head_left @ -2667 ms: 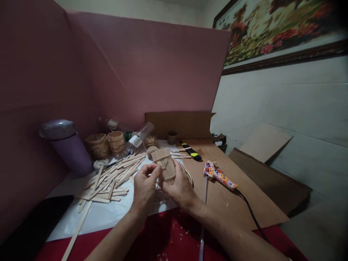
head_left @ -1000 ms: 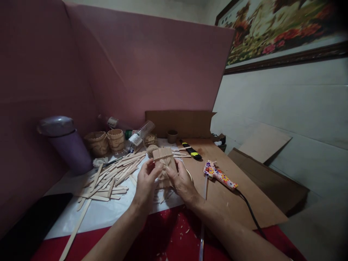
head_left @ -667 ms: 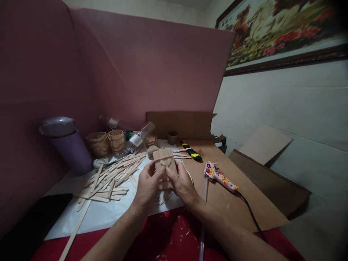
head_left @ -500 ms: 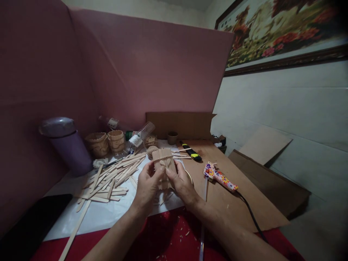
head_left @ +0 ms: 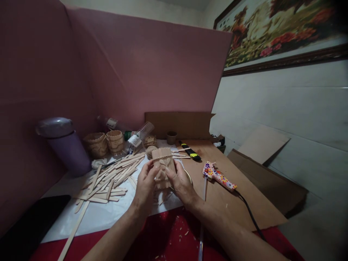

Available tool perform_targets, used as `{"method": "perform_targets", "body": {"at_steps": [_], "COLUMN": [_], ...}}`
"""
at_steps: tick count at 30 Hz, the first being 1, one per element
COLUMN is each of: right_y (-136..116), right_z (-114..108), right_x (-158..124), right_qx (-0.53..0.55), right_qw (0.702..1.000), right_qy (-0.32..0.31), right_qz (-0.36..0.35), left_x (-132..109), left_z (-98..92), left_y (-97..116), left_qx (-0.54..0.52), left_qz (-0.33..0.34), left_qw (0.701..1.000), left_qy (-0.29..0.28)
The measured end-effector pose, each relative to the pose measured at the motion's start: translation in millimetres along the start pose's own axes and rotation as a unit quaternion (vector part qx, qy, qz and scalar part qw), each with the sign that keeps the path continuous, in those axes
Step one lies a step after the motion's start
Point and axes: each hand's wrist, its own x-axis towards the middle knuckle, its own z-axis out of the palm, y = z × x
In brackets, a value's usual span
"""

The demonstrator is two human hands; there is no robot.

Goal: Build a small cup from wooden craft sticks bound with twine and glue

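Together, the left hand (head_left: 143,185) and right hand (head_left: 183,184) hold a small stick-sided wooden piece (head_left: 163,169) above the bench (head_left: 165,235), each grip closed on one side. Its front seemingly bears leaf shapes (head_left: 165,162), though dimness blurs them. Loose sticks (head_left: 119,170) lie leftward.

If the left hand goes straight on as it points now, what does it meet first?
The left hand would probably meet the twine ball beyond its craft-stick piece; depth is unclear.
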Motion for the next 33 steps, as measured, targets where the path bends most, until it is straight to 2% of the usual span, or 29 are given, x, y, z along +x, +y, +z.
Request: {"method": "perform_targets", "body": {"at_steps": [8,12,16,19,21,29,33], "right_y": [2.2,5.4,7.3,8.2,9.4,14.1,13.3], "right_z": [-0.8,-0.8,-1.0,-0.2,0.2,-0.8,-0.1], "right_x": [-1.1,0.1,0.9,1.0,0.9,2.1,2.9], "right_qx": [0.024,0.036,0.041,0.052,0.057,0.020,0.028], "right_qw": [1.000,0.999,0.999,0.999,0.998,1.000,0.999], "right_qy": [-0.004,-0.001,0.003,-0.002,-0.006,-0.004,-0.012], "right_qz": [0.014,0.003,0.007,0.010,0.004,-0.024,-0.009], "left_x": [-3.9,-5.2,-3.3,-0.7,0.3,3.2,5.3], "left_z": [2.4,2.6,0.3,-1.9,-3.0,-4.6,-5.4], "left_y": [2.5,3.7,3.2,2.4,1.9,1.6,3.1], "left_qx": [-0.028,-0.024,0.029,0.116,0.163,0.173,0.170], "left_qz": [-0.023,-0.002,0.075,0.167,0.195,0.183,0.173], "left_qw": [0.999,1.000,0.996,0.978,0.966,0.966,0.969], "left_qy": [0.001,0.014,0.048,0.050,0.051,0.051,0.052]}}
